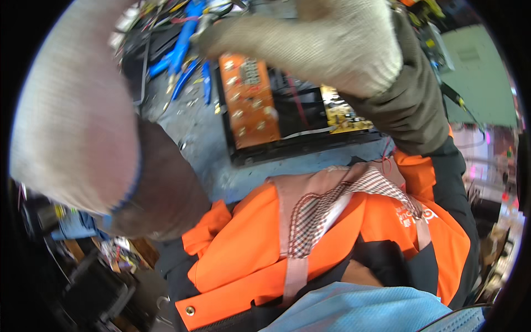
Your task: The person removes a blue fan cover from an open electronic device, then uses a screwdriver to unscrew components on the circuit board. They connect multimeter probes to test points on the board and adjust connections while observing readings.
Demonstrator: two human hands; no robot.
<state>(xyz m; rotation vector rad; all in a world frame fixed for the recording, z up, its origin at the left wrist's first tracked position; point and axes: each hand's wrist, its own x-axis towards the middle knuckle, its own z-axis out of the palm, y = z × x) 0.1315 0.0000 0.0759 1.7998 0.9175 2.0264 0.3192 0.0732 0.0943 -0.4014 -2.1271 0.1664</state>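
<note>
My left hand (77, 116), in a pale knitted glove, is raised close at the left; its fingers run past the top edge and are blurred. At the top, my right hand (332, 50) wears a similar glove, its thumb stretched leftward, apart from the other fingers, which are partly cut off. Below it lies an open black housing (254, 157) on the blue-grey worktop (199, 144). An orange-brown circuit board (251, 105) sits in its left part, and a yellowish board with components (343, 110) in its right. Red wires and a pale cable cross the housing.
Blue-handled pliers (185, 77) and a blue tool (185, 39) lie left of the housing, near a dark flat panel (134, 72) and tangled wires. A pale green panel (478, 72) stands at the right. Clutter and a dark bin-like container (94, 293) are at lower left.
</note>
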